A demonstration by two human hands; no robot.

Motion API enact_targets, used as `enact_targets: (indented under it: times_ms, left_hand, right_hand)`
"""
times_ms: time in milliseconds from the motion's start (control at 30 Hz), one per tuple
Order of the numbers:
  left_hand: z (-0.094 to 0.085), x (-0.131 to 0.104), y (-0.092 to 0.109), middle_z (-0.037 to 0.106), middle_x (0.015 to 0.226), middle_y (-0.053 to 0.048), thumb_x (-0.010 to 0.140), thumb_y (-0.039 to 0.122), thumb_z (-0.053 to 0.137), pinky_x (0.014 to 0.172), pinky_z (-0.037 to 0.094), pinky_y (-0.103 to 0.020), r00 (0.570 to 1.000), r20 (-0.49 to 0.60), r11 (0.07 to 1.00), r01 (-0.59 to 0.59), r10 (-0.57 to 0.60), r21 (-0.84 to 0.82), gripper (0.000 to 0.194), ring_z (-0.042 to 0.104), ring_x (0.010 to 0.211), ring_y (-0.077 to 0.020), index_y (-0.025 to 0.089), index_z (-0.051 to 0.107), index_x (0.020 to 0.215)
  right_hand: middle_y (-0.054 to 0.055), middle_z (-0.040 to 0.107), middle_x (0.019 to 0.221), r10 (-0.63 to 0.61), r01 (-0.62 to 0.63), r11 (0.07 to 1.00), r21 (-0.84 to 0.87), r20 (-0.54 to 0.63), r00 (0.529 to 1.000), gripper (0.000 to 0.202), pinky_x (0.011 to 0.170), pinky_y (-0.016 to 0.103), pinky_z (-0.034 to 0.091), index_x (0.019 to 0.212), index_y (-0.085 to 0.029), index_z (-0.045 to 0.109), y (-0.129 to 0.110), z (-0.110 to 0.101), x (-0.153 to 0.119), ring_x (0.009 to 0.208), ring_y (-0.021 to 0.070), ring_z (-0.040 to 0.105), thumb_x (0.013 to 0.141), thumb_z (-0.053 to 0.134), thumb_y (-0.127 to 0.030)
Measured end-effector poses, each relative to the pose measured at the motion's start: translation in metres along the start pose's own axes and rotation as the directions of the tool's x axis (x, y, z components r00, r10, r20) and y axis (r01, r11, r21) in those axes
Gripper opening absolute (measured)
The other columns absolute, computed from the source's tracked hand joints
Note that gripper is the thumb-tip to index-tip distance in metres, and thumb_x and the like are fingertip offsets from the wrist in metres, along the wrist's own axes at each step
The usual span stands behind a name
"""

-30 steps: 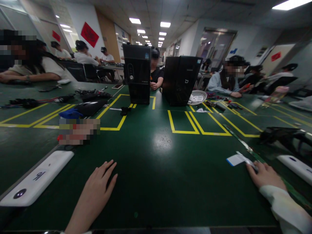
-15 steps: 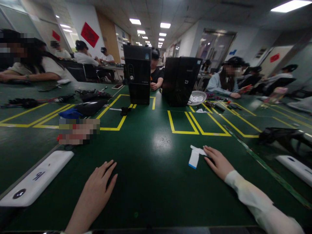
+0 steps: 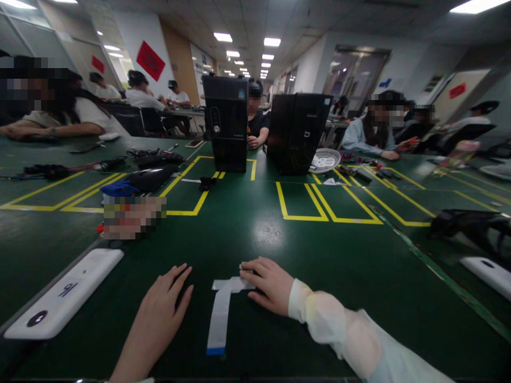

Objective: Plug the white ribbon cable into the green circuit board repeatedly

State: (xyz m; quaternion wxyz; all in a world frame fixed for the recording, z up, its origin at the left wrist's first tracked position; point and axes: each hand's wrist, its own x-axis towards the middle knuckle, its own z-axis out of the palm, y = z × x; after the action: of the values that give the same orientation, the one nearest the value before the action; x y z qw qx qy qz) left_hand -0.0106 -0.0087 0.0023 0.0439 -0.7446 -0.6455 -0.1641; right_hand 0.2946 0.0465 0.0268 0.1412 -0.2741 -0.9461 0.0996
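A white flat ribbon cable (image 3: pixel 219 319) with a blue end lies bent into an angle on the green table between my hands. My right hand (image 3: pixel 271 284) rests over the cable's right end, fingertips on it, with the thumb held apart from the fingers. That end of the cable is partly hidden under the fingers. To the left of the cable my left hand (image 3: pixel 162 303) lies on the table with its fingers stretched out, apart from the cable and holding nothing.
A long white device (image 3: pixel 85 282) lies at the left, another white device (image 3: pixel 485 271) at the right edge. Two black computer towers (image 3: pixel 227 122) stand farther back near a white basket (image 3: pixel 325 159). Yellow tape (image 3: pixel 305 217) marks the green table (image 3: pixel 327 255). Other people sit around.
My right hand has moved left, and the ribbon cable has slid left with it, from the right side to near my left hand. My left hand has stayed about where it was.
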Motion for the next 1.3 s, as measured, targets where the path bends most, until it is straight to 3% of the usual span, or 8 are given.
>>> enact_targets:
  times_ms: [467,600,700,800,900,1000,1167,1300]
  left_hand:
    - [0.002,0.002,-0.001,0.058,0.134,-0.015,0.092,0.047,0.033,0.106,0.041,-0.052,1.0,-0.023,1.0,-0.012,0.012,0.016,0.056,0.055,0.123,-0.0306,0.014,0.059,0.129]
    - [0.002,0.001,-0.002,0.057,0.135,-0.014,0.092,0.048,0.034,0.107,0.04,-0.052,1.0,-0.008,1.0,0.009,-0.008,0.016,0.056,0.055,0.123,-0.0306,0.015,0.057,0.131]
    - [0.002,0.001,-0.001,0.057,0.136,-0.014,0.092,0.048,0.035,0.107,0.04,-0.053,1.0,0.001,1.0,0.014,-0.014,0.012,0.055,0.054,0.124,-0.0308,0.016,0.057,0.131]
    - [0.0,0.001,0.0,0.057,0.135,-0.014,0.092,0.048,0.036,0.107,0.039,-0.054,1.0,0.005,1.0,0.018,-0.018,-0.002,0.055,0.053,0.125,-0.0314,0.016,0.058,0.13]
    - [-0.001,0.001,0.001,0.057,0.136,-0.014,0.092,0.047,0.035,0.107,0.039,-0.054,0.999,0.012,1.0,0.03,-0.03,0.004,0.055,0.053,0.125,-0.0314,0.016,0.057,0.131]
    - [-0.001,0.001,0.001,0.057,0.136,-0.014,0.092,0.048,0.034,0.107,0.039,-0.054,1.0,0.021,1.0,0.021,-0.021,0.015,0.055,0.053,0.125,-0.0314,0.016,0.057,0.131]
    - [0.0,0.001,0.0,0.057,0.137,-0.014,0.092,0.048,0.034,0.107,0.038,-0.053,0.999,0.026,1.0,0.022,-0.022,0.006,0.056,0.053,0.126,-0.0314,0.016,0.057,0.132]
    - [-0.001,0.002,0.0,0.056,0.137,-0.014,0.091,0.049,0.034,0.107,0.039,-0.054,0.999,0.039,0.999,0.032,-0.032,0.0,0.057,0.053,0.125,-0.0316,0.016,0.057,0.131]
  right_hand:
    - [0.01,0.04,0.15,-0.051,0.045,0.997,0.07,0.09,0.995,0.058,0.111,0.043,0.032,0.142,-0.016,0.042,-0.01,-0.009,-0.006,0.133,0.025,0.039,0.094,0.044,-0.047]
    - [0.013,0.03,0.155,-0.029,0.03,0.999,0.04,-0.02,0.999,0.066,0.109,0.043,0.034,0.149,-0.016,0.03,0.001,-0.01,-0.009,0.137,0.0248,0.035,0.094,0.04,-0.051]
    - [0.016,0.029,0.155,0.106,-0.13,0.988,-0.088,-0.232,0.967,0.067,0.109,0.048,0.034,0.152,-0.016,0.023,0.041,-0.019,-0.02,0.138,0.0276,0.033,0.095,0.037,-0.049]
    - [0.021,0.033,0.151,0.38,-0.5,0.848,-0.177,-0.456,0.805,0.068,0.109,0.05,0.034,0.149,-0.011,0.027,0.105,-0.037,-0.05,0.137,0.0316,0.033,0.093,0.039,-0.047]
    - [0.028,0.034,0.147,0.649,-0.841,0.515,-0.169,-0.564,0.511,0.069,0.109,0.05,0.031,0.143,0.001,0.035,0.164,-0.059,-0.103,0.137,0.0362,0.031,0.091,0.039,-0.044]
    - [0.029,0.032,0.148,0.791,-0.973,0.179,-0.144,-0.567,0.229,0.071,0.108,0.05,0.03,0.143,0.005,0.033,0.194,-0.081,-0.165,0.137,0.038,0.03,0.093,0.034,-0.046]
    - [0.042,0.044,0.13,0.84,-0.996,0.014,-0.086,-0.539,0.059,0.076,0.093,0.055,0.038,0.137,0.017,0.035,0.198,-0.105,-0.235,0.123,0.0467,0.043,0.092,0.027,-0.044]
    - [0.039,0.056,0.116,0.897,-0.997,-0.007,-0.079,-0.442,0.029,0.079,0.077,0.054,0.043,0.136,0.01,0.044,0.198,-0.108,-0.252,0.103,0.0467,0.056,0.09,0.026,-0.052]
